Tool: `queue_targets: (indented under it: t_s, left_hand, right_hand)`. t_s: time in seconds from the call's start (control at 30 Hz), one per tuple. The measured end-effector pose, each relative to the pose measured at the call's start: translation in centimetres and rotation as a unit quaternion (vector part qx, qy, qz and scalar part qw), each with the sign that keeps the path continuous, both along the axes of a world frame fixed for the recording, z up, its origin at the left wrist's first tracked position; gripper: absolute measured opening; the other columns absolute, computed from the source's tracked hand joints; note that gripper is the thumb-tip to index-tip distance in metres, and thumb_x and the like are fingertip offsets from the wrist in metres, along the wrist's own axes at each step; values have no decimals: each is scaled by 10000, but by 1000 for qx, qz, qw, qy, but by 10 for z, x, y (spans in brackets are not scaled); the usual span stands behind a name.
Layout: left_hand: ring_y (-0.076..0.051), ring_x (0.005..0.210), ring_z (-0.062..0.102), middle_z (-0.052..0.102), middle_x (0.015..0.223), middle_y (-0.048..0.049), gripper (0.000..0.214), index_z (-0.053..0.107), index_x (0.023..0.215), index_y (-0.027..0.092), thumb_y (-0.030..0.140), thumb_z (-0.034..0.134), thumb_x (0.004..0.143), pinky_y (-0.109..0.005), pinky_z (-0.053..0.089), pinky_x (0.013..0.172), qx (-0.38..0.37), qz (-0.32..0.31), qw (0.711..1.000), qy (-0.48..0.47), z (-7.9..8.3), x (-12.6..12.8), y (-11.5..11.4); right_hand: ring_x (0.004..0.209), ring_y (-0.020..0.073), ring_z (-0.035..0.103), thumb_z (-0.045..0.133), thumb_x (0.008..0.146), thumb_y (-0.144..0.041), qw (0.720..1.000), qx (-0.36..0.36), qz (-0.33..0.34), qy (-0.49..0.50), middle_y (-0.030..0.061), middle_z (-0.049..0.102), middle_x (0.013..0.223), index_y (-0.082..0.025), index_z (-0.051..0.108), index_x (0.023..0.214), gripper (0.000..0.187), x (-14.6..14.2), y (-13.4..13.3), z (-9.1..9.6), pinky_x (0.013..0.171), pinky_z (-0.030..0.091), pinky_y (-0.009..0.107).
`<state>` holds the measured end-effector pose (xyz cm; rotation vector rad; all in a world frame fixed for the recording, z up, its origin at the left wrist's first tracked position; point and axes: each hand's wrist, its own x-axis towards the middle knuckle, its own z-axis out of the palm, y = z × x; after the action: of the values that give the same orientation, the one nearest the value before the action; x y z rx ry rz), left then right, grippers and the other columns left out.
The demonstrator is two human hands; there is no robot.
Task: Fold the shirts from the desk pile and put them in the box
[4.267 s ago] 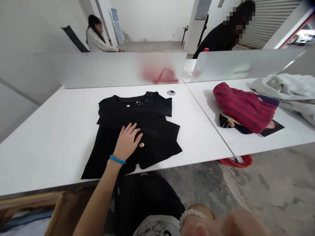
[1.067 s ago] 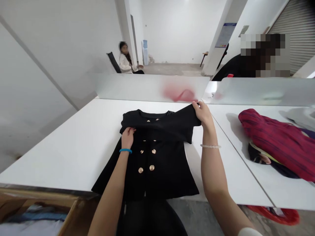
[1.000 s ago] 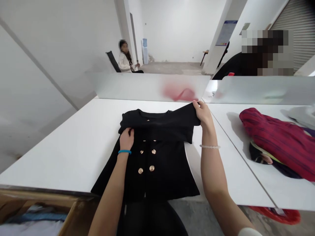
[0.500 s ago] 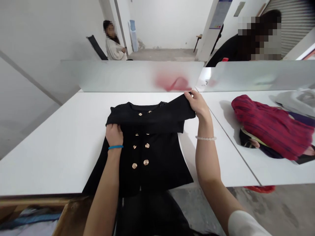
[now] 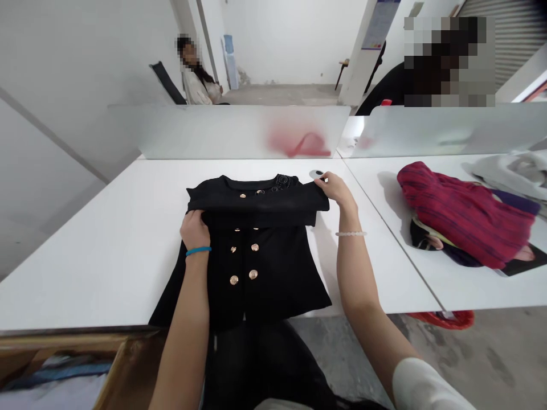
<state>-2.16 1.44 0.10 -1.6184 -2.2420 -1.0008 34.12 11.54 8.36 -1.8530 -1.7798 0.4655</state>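
Observation:
A black jacket [image 5: 282,267] with two rows of gold buttons lies front up on the white table, its hem at the near edge. Its sleeves are folded across the chest, one above the other. My right hand [image 5: 337,191] pinches the cuff end of the upper sleeve at the jacket's right side. At the left side, my left hand [image 5: 195,229] is closed on the sleeve fabric near the shoulder, its fingertips partly hidden by the cloth. A dark flower-like trim shows at the right of the neckline.
Red plaid clothing [image 5: 465,210] is piled on the right, beside a whitish bundle [image 5: 517,176]. A frosted divider [image 5: 205,132] runs along the table's back. Below the near left edge is a box [image 5: 115,370] holding clothes. Two people are beyond the divider.
My right hand has lowered the sleeve end toward the table and slightly left, uncovering the neckline trim and a round hole in the table. My left hand keeps its hold.

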Motion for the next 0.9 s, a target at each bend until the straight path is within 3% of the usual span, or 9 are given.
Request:
queue_targets:
  t_s: [0.1, 0.27, 0.4, 0.5, 0.57, 0.67, 0.83, 0.9]
  left_hand:
    - [-287, 1044, 554, 630, 1066, -132, 393, 613, 1087, 159, 91, 329, 825, -402, 461, 858, -58, 4, 998, 23, 3, 0, -1]
    - [-301, 987, 573, 653, 972, -137, 308, 658, 961, 165, 178, 367, 861, -408, 457, 820, -91, -35, 993, 65, 18, 12, -24]
    - [-235, 855, 594, 647, 848, -68, 300, 641, 868, 204, 339, 376, 911, -338, 458, 734, -151, -132, 979, 29, 25, 46, -58]
    - [-207, 813, 590, 614, 836, -46, 322, 610, 840, 202, 462, 429, 892, -305, 447, 663, -203, -167, 965, -14, 24, 74, -73]
    - [-223, 877, 578, 599, 896, -61, 337, 597, 873, 188, 490, 447, 879, -309, 443, 657, -206, -144, 968, -7, 23, 85, -75]
    - [-233, 939, 558, 582, 938, -70, 337, 594, 844, 188, 492, 453, 877, -307, 441, 667, -209, -137, 968, -1, 23, 92, -72]
    - [-209, 875, 556, 607, 841, -44, 242, 574, 801, 198, 367, 433, 903, -300, 419, 691, -205, -208, 956, -10, 22, 95, -65]
    - [-196, 804, 567, 612, 787, -30, 211, 553, 805, 201, 321, 413, 907, -297, 403, 669, -209, -208, 954, -46, 20, 94, -64]
  right_hand:
    - [753, 196, 605, 477, 905, -344, 998, -39, 23, -45, 112, 659, 884, -134, 577, 1054, 276, 0, 6, -13, 682, 429, 284]
    - [594, 176, 594, 502, 900, -334, 989, -106, 60, -84, 73, 644, 648, -125, 602, 938, 234, 1, 7, -27, 633, 427, 281]
    - [808, 221, 619, 491, 907, -351, 991, -70, 48, -100, 147, 669, 938, -132, 569, 1042, 269, -7, 3, -18, 718, 433, 320]
    - [979, 251, 584, 491, 911, -345, 985, 0, 106, -133, 140, 633, 1096, -162, 566, 1084, 263, -27, 1, -12, 820, 417, 358]
    - [1039, 255, 560, 477, 921, -361, 970, 13, 174, -168, 121, 616, 1142, -178, 567, 1114, 281, -43, 1, -15, 879, 401, 382]
    - [1111, 277, 525, 494, 917, -394, 948, -34, 230, -216, 138, 582, 1194, -168, 557, 1180, 352, -60, 2, -29, 965, 353, 441]
    - [1194, 345, 452, 547, 885, -410, 945, -51, 221, -237, 196, 474, 1281, -136, 528, 1247, 455, -65, 7, -53, 1011, 300, 510]
    - [1179, 347, 461, 556, 878, -414, 946, -41, 216, -237, 203, 463, 1273, -126, 519, 1250, 472, -64, 8, -57, 1011, 300, 515]
